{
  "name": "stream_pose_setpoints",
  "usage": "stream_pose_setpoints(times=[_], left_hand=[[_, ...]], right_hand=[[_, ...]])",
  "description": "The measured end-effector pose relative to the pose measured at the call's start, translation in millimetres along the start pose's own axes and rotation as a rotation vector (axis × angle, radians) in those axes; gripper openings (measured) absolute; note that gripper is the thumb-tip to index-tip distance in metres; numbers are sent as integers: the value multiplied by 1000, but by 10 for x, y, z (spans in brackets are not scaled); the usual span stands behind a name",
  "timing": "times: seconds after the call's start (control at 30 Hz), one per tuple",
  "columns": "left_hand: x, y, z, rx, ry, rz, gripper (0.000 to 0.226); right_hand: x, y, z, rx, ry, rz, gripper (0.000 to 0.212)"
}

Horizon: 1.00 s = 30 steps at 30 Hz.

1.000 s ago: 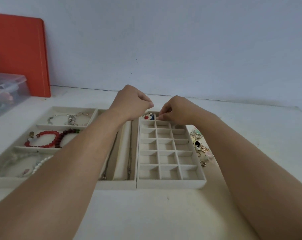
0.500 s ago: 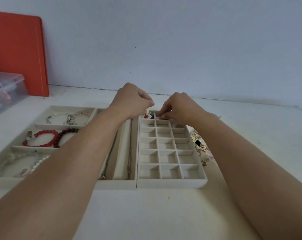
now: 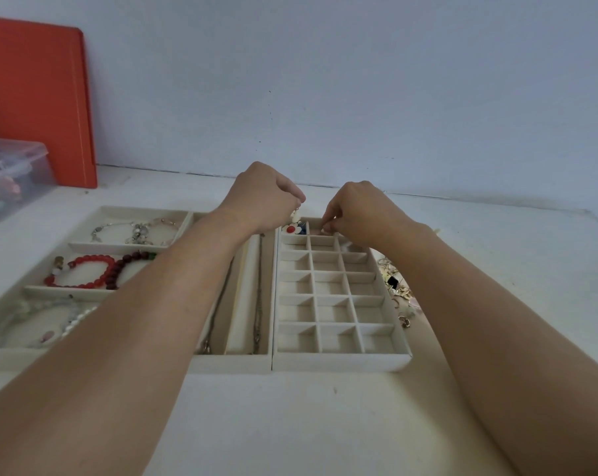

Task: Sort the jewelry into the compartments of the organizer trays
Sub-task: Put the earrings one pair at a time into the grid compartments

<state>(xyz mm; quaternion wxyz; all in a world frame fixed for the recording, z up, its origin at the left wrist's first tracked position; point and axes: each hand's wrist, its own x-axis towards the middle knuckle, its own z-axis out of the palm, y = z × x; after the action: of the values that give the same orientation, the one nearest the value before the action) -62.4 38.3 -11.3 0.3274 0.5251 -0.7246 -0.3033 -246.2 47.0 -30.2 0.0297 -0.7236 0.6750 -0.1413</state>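
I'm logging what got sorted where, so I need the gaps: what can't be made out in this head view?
- What the right hand pinches over the grid tray: too small, covered by its fingers.
- The left hand grip on a small pale charm: its form is unclear.
- Loose jewelry pile: partly behind the right forearm.
- Clear box: cut off by the left edge, contents blurred.

both hands up at the far end of the small-grid tray (image 3: 338, 360), left hand (image 3: 263, 197) with a pinch grip on a little white charm (image 3: 295, 217), right hand (image 3: 356, 213) fingertips in the far row, loose jewelry pile (image 3: 399, 290) just right of the tray, bracelets tray (image 3: 84, 245) to its left on the desk (image 3: 290, 424)
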Motion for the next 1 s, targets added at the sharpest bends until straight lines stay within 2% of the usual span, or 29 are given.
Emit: stream_pose_setpoints(times=[0.1,0.2,0.3,0.4,0.53,0.77,1.0], left_hand=[[6,2,3,-5,-11,8,20],[9,-14,14,-50,3,36,21],[-10,-11,12,-110,37,48,22],[-26,27,2,-167,62,38,18],[-51,72,-3,-205,82,22,16],[-56,112,0,-262,86,3,26],[-45,60,24,-235,91,15,14]], right_hand=[[-8,18,-16,15,37,53,22],[-31,-6,-140,88,38,72,16],[-99,-82,-290,387,14,92,6],[-156,-155,-327,697,-65,78,18],[-188,-160,-325,914,-140,39,24],[-164,-119,-309,981,-158,82,24],[-148,-68,-336,1015,-144,113,16]])
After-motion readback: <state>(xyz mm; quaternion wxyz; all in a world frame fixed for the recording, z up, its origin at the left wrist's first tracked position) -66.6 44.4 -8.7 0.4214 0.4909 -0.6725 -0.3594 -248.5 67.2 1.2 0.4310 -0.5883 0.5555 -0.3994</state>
